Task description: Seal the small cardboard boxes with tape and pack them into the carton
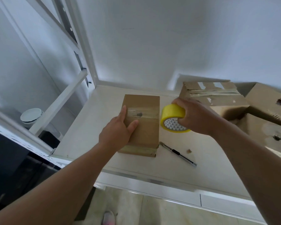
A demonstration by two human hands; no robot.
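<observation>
A yellow tape roll (172, 113) is gripped by the right hand (195, 116), the fingers curled round its rim; a grey triangle pattern is printed on the core. The small cardboard box (143, 135) is held down on the white table (88, 127) by the left hand (118, 129), fingers straight and flat. Glossy clear tape is seen banding the box. A slim utility knife (178, 153) lies just beside it. The worn, taped carton (230, 101) stands open at the right.

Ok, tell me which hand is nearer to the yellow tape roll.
Right. The right hand grips the yellow tape roll from its right side; the left hand rests flat on the small box, left of the roll.
</observation>
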